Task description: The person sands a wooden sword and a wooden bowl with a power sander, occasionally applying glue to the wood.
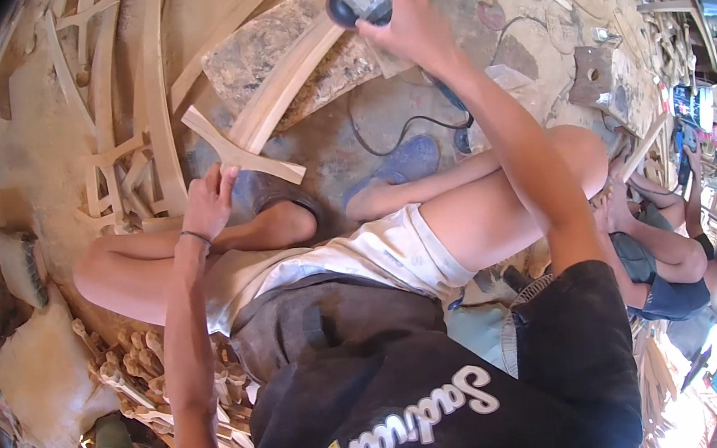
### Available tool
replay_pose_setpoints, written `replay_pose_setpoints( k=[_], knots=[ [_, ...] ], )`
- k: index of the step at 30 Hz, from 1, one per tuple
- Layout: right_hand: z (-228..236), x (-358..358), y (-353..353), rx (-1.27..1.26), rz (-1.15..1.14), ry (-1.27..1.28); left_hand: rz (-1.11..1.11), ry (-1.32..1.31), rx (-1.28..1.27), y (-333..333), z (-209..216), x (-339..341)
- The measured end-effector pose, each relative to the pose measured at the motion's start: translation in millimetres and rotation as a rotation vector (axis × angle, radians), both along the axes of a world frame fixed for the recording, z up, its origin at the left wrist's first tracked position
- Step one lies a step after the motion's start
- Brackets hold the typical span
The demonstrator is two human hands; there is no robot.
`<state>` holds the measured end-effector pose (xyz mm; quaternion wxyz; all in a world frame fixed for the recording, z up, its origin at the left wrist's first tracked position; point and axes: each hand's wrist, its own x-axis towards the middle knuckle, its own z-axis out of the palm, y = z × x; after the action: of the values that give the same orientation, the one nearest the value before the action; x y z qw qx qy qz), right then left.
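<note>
My right hand (411, 26) is closed around an angle grinder (366, 1) with a dark round disc. The disc sits at the edge of a long pale wooden piece (288, 80); whether it touches the wood I cannot tell. A curved wooden crosspiece (246, 154) lies across the near end of that long piece. My left hand (210, 201) grips the crosspiece along its near edge, with thumb and fingers closed on it. Under the long piece lies a worn, stained block (329, 81). A dark power cord (405, 132) loops on the ground below the grinder.
Long curved wooden strips (160, 96) and small wooden frames (116, 180) lie at the left. My feet wear blue clogs (405, 161). A pile of carved wooden parts (135, 361) is beside my left leg. Another person (669, 249) sits at the right. A brown holed block (596, 74) stands nearby.
</note>
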<state>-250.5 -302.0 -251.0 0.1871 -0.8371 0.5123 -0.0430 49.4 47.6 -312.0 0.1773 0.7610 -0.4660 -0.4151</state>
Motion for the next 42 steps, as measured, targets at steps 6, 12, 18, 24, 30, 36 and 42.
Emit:
replay_pose_setpoints(
  k=[6,12,18,24,30,36,42],
  knots=[
    [6,-14,-29,0.0,-0.152,0.063,-0.024,0.017,-0.028,-6,0,6],
    [14,3,61,0.116,0.024,0.033,-0.021,-0.001,-0.05,-6,-6,5],
    [18,19,97,0.092,0.184,-0.05,0.034,0.069,-0.019,-1,-12,8],
    [6,-24,5,0.081,-0.115,-0.008,0.031,0.061,0.0,-5,-7,8],
    [10,-58,-49,0.077,-0.465,0.002,0.241,0.413,0.286,-18,1,10],
    [15,-71,-21,0.04,-0.498,-0.328,0.272,0.118,0.087,-78,8,-28],
    [31,-38,35,-0.075,-0.2,-0.309,0.18,-0.202,0.054,-83,8,21]
  ],
)
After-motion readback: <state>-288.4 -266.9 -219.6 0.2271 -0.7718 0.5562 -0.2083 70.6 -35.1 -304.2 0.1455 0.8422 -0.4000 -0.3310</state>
